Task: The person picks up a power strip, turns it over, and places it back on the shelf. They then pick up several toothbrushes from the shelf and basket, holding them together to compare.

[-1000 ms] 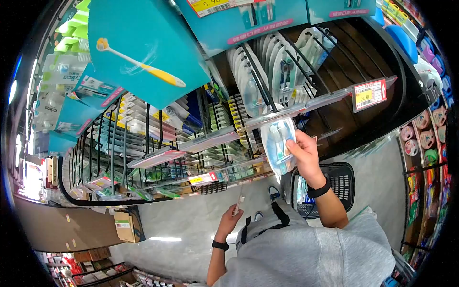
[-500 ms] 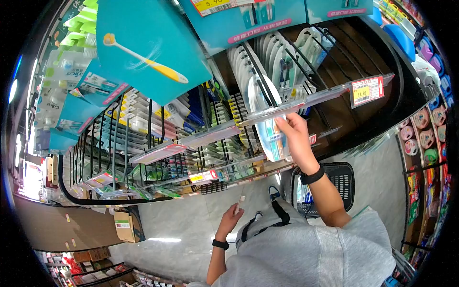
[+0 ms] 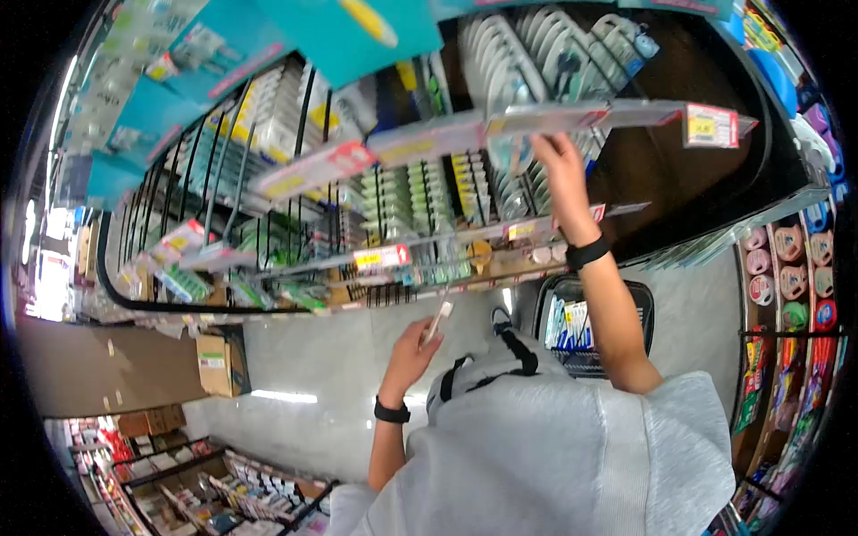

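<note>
Hands: two, both the person's own. One black wristband on each wrist, two total.
Left hand: lower centre of the frame, closed around one slim white item.
Right hand: upper centre-right, fingers partly bent at the lower end of one toothbrush pack. Firm grip or just touch: couldn't tell.
Toothbrush pack: upper centre, upright-ish, under the front of the rack.
Hanging packs: several rows, too overlapped to count. Two grey-white rows plus one shorter row sat at upper centre-right.
Price tags: at least three readable as separate tags; one upper right, one centre, one between them. Print too blurred to read.
Blocking: clear price rail crossed the toothbrush pack. Teal board hid racks behind it, top of frame. Right forearm overlapped the basket edge.
Basket: one, black, on the floor, right of centre. Several blue-and-white packs in it, overlapped, no exact count.
Shoe: one clearly visible, left of the basket.
Cardboard box: one, open-looking, left side.
Right edge: second shelf unit with pink, green and red goods.
Bottom: grey shirt filled the centre.
</note>
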Motion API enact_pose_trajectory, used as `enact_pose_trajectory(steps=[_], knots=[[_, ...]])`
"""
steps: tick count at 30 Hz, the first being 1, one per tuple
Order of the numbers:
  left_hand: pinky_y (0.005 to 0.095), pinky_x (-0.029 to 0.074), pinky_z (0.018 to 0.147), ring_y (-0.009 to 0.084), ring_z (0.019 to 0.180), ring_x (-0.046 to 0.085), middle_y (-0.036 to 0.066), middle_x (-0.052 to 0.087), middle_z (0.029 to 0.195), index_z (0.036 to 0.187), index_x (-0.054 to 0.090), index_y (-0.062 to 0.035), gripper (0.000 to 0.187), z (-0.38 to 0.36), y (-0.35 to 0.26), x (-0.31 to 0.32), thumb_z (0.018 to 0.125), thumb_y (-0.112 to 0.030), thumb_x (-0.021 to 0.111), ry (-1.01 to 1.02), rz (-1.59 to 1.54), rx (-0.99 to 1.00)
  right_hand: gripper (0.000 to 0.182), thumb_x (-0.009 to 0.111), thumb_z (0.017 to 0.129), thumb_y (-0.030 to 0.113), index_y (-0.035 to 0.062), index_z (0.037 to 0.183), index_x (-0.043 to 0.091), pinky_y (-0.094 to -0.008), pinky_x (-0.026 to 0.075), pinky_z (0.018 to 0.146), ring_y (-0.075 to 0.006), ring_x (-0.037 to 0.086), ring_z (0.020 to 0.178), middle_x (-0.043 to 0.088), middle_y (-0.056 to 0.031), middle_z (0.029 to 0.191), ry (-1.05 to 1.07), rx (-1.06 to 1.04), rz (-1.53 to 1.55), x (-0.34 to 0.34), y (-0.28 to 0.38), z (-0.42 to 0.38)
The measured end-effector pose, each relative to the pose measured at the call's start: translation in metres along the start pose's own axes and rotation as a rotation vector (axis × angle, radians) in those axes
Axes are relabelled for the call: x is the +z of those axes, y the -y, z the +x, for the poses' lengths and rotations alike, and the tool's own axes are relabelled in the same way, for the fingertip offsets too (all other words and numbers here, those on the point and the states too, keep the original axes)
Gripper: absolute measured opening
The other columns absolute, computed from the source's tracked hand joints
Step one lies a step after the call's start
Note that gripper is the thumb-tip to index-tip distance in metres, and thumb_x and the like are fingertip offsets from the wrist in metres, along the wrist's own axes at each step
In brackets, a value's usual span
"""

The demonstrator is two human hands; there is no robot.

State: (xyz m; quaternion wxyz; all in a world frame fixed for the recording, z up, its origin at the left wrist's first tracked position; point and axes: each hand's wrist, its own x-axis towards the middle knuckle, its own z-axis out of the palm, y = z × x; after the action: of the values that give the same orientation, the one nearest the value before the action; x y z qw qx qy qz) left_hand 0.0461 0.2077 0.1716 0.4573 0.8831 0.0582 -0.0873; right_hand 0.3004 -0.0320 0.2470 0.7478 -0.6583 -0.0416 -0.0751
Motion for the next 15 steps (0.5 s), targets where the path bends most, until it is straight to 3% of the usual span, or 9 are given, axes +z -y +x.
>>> enact_pose_trajectory(steps=[3, 7, 10, 12, 15], knots=[[0.0309, 0.045, 0.075, 0.0166, 0.084, 0.059, 0.01, 0.061, 0.1, 0.108, 0.054, 0.0009, 0.034, -0.009, -0.018, -0.025, 0.087, -0.025, 0.054, 0.118, -0.378, -0.178, 0.029, 0.057, 0.084, 0.016, -0.0026, 0.106, 0.057, -0.0244, 0.041, 0.081, -0.0115, 0.052, 0.091, 0.058, -0.0056, 0.1, -0.04, -0.094, -0.094, -0.003, 0.012, -0.013], [0.0328, 0.046, 0.082, 0.0212, 0.101, 0.057, 0.014, 0.058, 0.11, 0.116, 0.048, 0.0055, 0.038, -0.022, -0.041, -0.046, 0.09, -0.023, 0.049, 0.125, -0.84, -0.118, 0.023, 0.057, 0.084, 0.013, 0.0003, 0.103, 0.058, -0.0242, 0.041, 0.082, -0.0113, 0.053, 0.09, 0.058, -0.0043, 0.096, -0.068, -0.154, -0.118, -0.009, 0.018, -0.041], [0.033, 0.048, 0.081, 0.0224, 0.099, 0.058, 0.015, 0.059, 0.108, 0.119, 0.046, 0.0044, 0.04, -0.03, -0.053, -0.053, 0.091, -0.024, 0.048, 0.155, -1.006, -0.101, 0.019, 0.058, 0.084, 0.012, 0.0015, 0.099, 0.059, -0.024, 0.043, 0.078, -0.0112, 0.055, 0.086, 0.06, -0.004, 0.095, 0.127, -0.085, -0.108, -0.005, 0.024, -0.082], [0.0328, 0.048, 0.079, 0.0227, 0.097, 0.059, 0.015, 0.058, 0.108, 0.118, 0.047, 0.0044, 0.04, -0.031, -0.054, -0.048, 0.091, -0.025, 0.048, 0.14, -1.02, -0.102, 0.017, 0.057, 0.085, 0.014, 0.0033, 0.097, 0.06, -0.0244, 0.045, 0.076, -0.0107, 0.056, 0.083, 0.06, -0.0037, 0.094, 0.353, 0.084, 0.0, 0.012, 0.033, -0.12], [0.0321, 0.049, 0.077, 0.0221, 0.094, 0.06, 0.015, 0.059, 0.107, 0.117, 0.049, 0.0048, 0.041, -0.033, -0.056, -0.036, 0.091, -0.027, 0.048, 0.189, -0.948, -0.074, 0.02, 0.057, 0.086, 0.016, 0.0024, 0.101, 0.058, -0.0243, 0.046, 0.074, -0.0107, 0.057, 0.082, 0.061, -0.004, 0.089, 0.606, 0.143, -0.025, 0.032, 0.016, -0.172]])
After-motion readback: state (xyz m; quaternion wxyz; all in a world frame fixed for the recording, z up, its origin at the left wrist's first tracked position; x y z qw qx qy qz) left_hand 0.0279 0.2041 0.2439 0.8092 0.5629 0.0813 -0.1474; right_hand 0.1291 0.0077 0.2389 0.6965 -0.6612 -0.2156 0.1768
